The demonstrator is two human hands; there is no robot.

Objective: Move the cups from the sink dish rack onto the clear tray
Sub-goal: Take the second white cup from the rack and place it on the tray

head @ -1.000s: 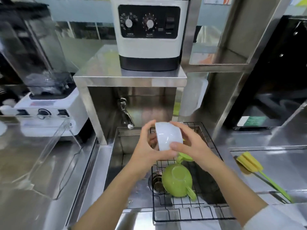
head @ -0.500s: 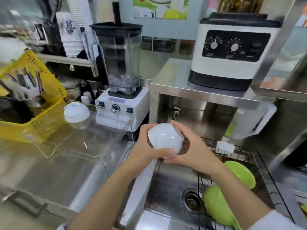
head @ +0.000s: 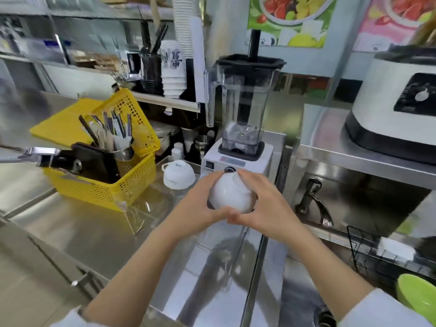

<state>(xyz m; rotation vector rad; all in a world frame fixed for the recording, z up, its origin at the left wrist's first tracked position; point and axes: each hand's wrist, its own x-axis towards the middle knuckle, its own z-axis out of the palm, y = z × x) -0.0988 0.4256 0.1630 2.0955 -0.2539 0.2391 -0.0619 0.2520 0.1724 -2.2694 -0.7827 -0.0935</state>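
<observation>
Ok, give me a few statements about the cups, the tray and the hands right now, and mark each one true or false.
1. Both hands hold the white cup. True: the left hand and right hand cradle it upside down.
2. The clear tray has no cups on it. False: another white cup already sits there, upside down.
3. The yellow basket stands left of the tray. True.
4. The held cup is green. False: it is white; a green cup remains at the rack.
5. The blender jar lies on its side. False: it stands upright on its base.
</observation>
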